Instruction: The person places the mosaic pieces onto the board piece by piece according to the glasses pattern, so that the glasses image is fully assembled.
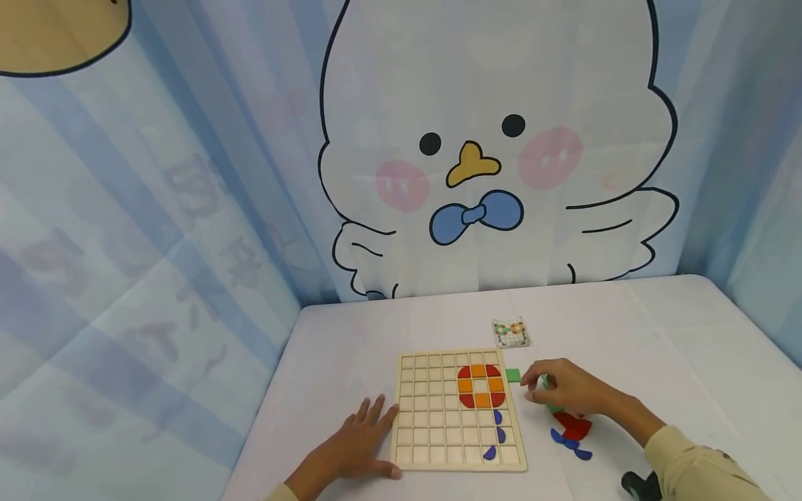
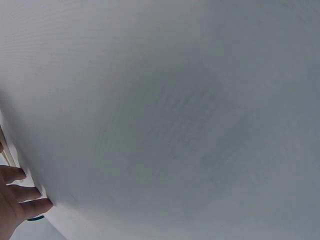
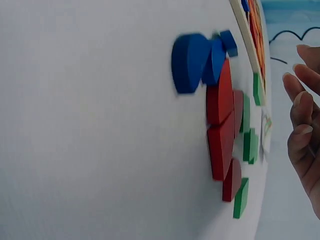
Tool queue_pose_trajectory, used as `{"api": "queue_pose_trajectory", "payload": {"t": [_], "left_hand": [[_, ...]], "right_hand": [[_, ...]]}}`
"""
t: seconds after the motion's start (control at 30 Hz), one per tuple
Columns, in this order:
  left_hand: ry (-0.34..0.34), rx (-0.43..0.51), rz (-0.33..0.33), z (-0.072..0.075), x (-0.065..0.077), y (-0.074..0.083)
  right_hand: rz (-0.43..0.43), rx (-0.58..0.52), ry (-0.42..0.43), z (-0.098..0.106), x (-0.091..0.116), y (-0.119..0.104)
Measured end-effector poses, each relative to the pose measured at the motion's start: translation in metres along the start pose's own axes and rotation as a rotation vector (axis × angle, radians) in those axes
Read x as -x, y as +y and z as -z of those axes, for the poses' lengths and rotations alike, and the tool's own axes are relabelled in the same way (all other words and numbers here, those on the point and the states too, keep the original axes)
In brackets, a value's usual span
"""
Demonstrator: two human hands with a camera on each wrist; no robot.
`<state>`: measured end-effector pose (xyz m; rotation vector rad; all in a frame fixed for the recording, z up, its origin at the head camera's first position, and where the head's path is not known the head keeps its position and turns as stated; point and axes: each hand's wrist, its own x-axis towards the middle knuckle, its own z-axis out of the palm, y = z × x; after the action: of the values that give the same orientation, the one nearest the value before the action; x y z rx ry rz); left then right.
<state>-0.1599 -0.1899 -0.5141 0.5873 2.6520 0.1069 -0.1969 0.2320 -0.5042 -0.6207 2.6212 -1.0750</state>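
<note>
The wooden grid board (image 1: 438, 417) holds a red-and-orange tile ring (image 1: 495, 385), upper right, above three blue half-round tiles (image 1: 500, 435). Left hand (image 1: 358, 445): at the board's left edge, fingers spread. Right hand (image 1: 567, 386): right of the board, near loose red tiles (image 1: 575, 426), fingers bent, released.

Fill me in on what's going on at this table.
A person's left hand rests spread at the left edge of a pale wooden grid board. The right hand hovers by loose red, green and blue pieces, near a flat green square tile, with nothing visible in its grasp. On the board, red rounded pieces and orange square tiles are set ring-like, with three blue curved pieces nearer the person.
</note>
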Motion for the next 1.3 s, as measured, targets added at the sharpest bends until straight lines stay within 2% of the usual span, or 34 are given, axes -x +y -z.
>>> {"api": "queue_pose_trajectory", "payload": {"t": [0.33,0.6,1.0,1.3], "left_hand": [[0.006,-0.007,0.006,-0.001,0.001,0.001],[0.019,0.007,-0.038,-0.004,0.002,-0.004],[0.013,0.005,-0.034,-0.004,0.001,-0.004],[0.016,-0.008,-0.043,-0.003,0.002,-0.003]], "right_hand": [[-0.098,0.023,0.109,0.017,0.001,0.025],[-0.121,0.165,0.185,0.015,-0.006,0.04],[-0.221,0.197,0.189,0.008,-0.009,0.039],[-0.216,0.15,0.2,0.005,-0.011,0.038]]}}
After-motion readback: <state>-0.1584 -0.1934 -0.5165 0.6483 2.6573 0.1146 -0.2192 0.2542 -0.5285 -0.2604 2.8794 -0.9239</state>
